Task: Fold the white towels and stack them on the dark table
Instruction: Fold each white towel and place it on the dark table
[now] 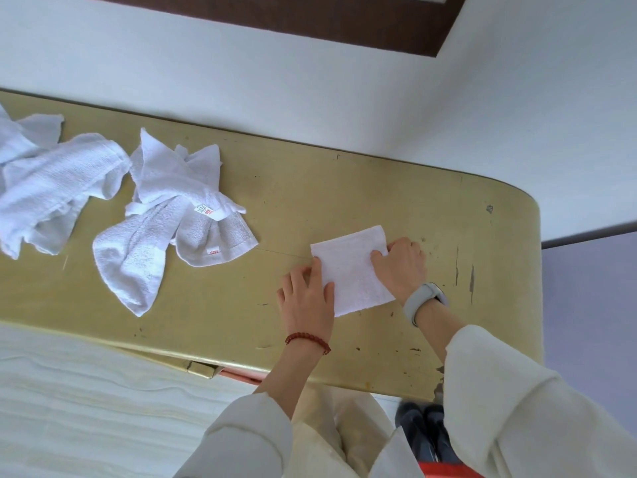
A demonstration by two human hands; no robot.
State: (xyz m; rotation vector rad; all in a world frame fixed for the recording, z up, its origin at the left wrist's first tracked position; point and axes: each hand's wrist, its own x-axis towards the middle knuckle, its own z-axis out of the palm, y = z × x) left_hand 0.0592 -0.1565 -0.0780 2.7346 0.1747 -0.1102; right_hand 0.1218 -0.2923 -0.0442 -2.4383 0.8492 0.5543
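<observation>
Your folded towel [351, 270] lies flat on the table [310, 188], a small white rectangle near the rounded end of the tabletop. Take this towel as the landmark for everything else.

Your left hand [305, 298] rests on the near left edge of the folded towel. The fingers are straight and lie flat, partly on the cloth and partly on the table, so the hand is relaxed and grips nothing. A red bead bracelet [308, 341] sits on this wrist.

Your right hand [401, 265] presses on the right edge of the folded towel. The fingertips bend over the far right corner, but you cannot tell if they pinch the cloth or only hold it down. A grey watch [425, 301] is on this wrist.

To the left of the folded towel, well apart from it, a crumpled towel [165, 215] with a small red and white label lies in loose folds. Further left, another crumpled towel [48, 188] spreads to the edge of the view.

Behind the folded towel, beyond the table, is a white wall [275, 63]. On the near side, left of your arms, a pale mattress [86, 408] touches the table edge. The tabletop right of the folded towel shows scratches and chipped paint.
</observation>
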